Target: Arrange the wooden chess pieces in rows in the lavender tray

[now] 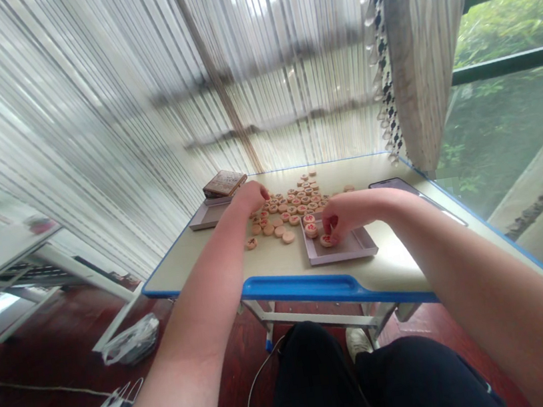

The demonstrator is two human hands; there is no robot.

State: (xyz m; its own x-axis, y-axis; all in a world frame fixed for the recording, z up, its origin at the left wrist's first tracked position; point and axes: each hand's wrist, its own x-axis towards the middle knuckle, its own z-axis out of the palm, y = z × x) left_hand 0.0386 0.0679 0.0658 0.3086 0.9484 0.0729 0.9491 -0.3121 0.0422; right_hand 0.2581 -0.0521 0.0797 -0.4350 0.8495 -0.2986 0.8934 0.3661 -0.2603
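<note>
Right grip (341, 212) pinches disc (326, 241) in tray (343, 256); left grip (253, 196) beside loose discs (296, 201).

Round wooden piece (327, 241), pale with a red mark, face up — in the right hand (330, 230)'s fingertips. Shallow lilac tray (342, 256) beneath that grip; more red-marked pieces (309, 225) just left, inside. Loose pieces (285, 217) beyond and farther left — scattered, some faces blank.
</note>
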